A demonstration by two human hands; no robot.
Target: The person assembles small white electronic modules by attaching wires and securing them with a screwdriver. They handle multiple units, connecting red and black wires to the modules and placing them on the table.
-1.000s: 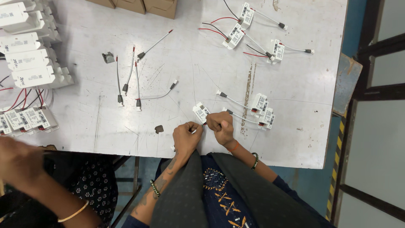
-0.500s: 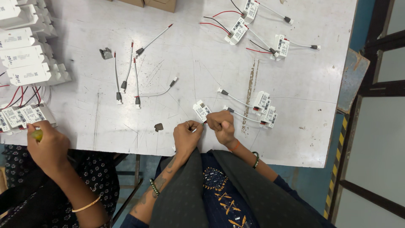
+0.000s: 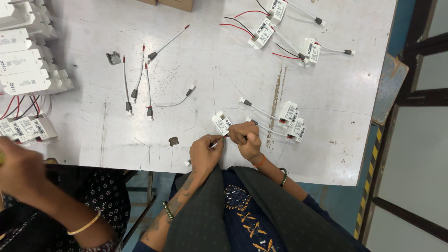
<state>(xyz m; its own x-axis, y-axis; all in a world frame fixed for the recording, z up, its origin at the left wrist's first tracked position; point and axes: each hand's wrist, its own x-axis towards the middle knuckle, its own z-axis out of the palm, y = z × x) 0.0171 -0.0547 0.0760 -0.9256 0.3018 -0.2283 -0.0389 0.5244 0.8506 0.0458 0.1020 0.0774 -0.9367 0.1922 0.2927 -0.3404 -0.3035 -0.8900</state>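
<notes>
- Our left hand [image 3: 205, 151] pinches a thin white lead [image 3: 213, 145], fingers closed on it.
- Our right hand [image 3: 245, 137] is curled shut just beside it, at the same lead.
- A small white driver module [image 3: 222, 123] lies on the grey table [image 3: 224, 70], touching our fingertips.
- A co-worker's hand [image 3: 18, 172] hovers far left.

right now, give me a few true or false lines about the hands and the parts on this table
1. Both hands meet at a small white module near the table's front edge. True: the left hand and right hand work at it together.
2. The loose white cable leads lie right of the hands. False: they lie to the left, farther up the table.
3. Two white modules with leads rest just right of the right hand. True.
4. The table is bare wood. False: it is a scuffed grey-white surface.
5. A co-worker's hand shows at lower left. True.
</notes>
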